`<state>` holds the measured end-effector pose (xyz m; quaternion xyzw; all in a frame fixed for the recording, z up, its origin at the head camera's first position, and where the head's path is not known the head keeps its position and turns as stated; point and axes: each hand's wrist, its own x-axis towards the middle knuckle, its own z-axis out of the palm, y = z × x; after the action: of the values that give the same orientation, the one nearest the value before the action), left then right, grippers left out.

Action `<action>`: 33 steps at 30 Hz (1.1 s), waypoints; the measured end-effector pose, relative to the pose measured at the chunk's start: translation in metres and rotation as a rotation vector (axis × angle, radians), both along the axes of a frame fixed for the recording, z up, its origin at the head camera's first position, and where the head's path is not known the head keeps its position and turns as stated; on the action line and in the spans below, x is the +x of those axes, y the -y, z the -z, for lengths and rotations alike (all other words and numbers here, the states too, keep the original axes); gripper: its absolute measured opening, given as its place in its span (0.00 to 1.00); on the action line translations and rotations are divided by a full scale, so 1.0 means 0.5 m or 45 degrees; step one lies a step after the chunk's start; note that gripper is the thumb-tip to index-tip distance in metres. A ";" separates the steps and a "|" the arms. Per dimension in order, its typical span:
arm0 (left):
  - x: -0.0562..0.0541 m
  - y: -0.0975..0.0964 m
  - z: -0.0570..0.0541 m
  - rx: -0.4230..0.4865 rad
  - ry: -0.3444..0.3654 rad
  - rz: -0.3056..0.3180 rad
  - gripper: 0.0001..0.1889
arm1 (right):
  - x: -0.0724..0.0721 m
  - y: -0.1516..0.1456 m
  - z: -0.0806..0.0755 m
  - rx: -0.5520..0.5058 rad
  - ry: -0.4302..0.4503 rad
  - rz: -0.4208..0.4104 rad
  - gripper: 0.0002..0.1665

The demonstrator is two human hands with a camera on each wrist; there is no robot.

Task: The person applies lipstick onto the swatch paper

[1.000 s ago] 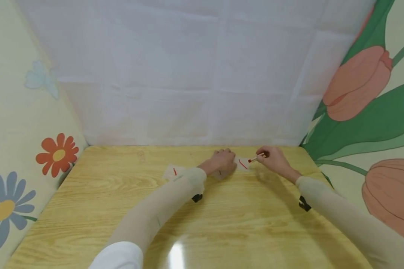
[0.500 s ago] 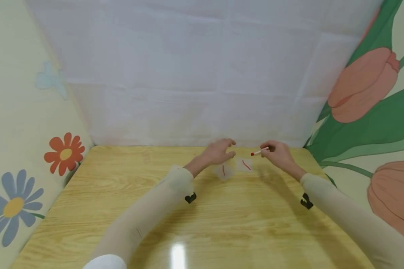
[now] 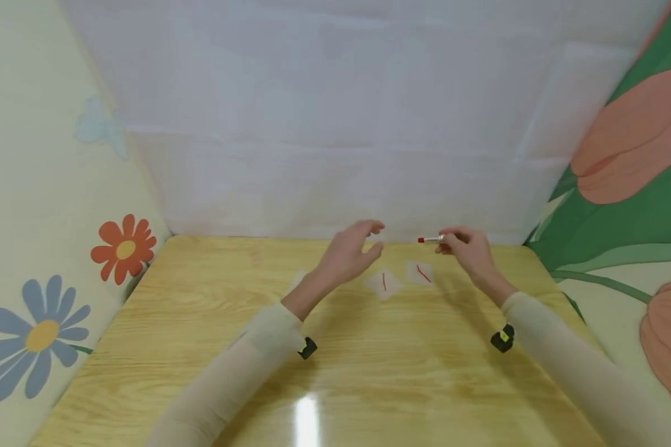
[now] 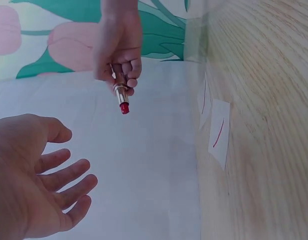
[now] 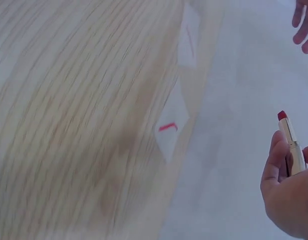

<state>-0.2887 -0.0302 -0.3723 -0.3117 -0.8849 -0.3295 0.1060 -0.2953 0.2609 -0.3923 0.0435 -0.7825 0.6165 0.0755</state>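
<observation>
My right hand [image 3: 470, 251] pinches a lipstick [image 5: 290, 140] above the back right of the table. Its red tip points left, toward my other hand, and the cap is off. My left hand [image 3: 346, 254] hangs in the air with nothing in it, fingers loosely bent and apart, as the left wrist view shows. Below and between the hands lie two small white paper pieces, a middle paper [image 3: 377, 285] and a right paper [image 3: 411, 274], each with one red stroke. A third paper [image 3: 297, 280] is mostly hidden behind my left wrist.
The wood-grain table [image 3: 369, 372] meets a white sheet [image 3: 313, 155] hanging along its back edge. Walls with painted flowers [image 3: 124, 249] stand on both sides. A black wrist device [image 3: 307, 347] sits under my left sleeve, another [image 3: 503, 338] under the right.
My left hand has lifted off the middle paper and drawn back, uncovering its red stroke. My right hand has raised the lipstick away from the right paper, its tip now level.
</observation>
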 end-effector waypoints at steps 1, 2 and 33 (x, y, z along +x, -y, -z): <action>0.002 0.005 0.000 0.013 0.005 -0.006 0.23 | -0.001 0.005 0.002 -0.050 0.004 -0.005 0.17; 0.003 0.009 0.001 0.022 0.013 -0.015 0.23 | -0.001 0.010 0.005 -0.102 0.008 -0.009 0.17; -0.030 0.032 0.052 0.428 0.048 0.153 0.21 | 0.014 0.206 0.021 -1.341 0.439 -0.658 0.26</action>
<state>-0.3035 -0.0462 -0.3984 -0.3359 -0.7989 -0.4843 0.1202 -0.2883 0.1582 -0.4029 0.0882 -0.3377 0.9171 -0.1928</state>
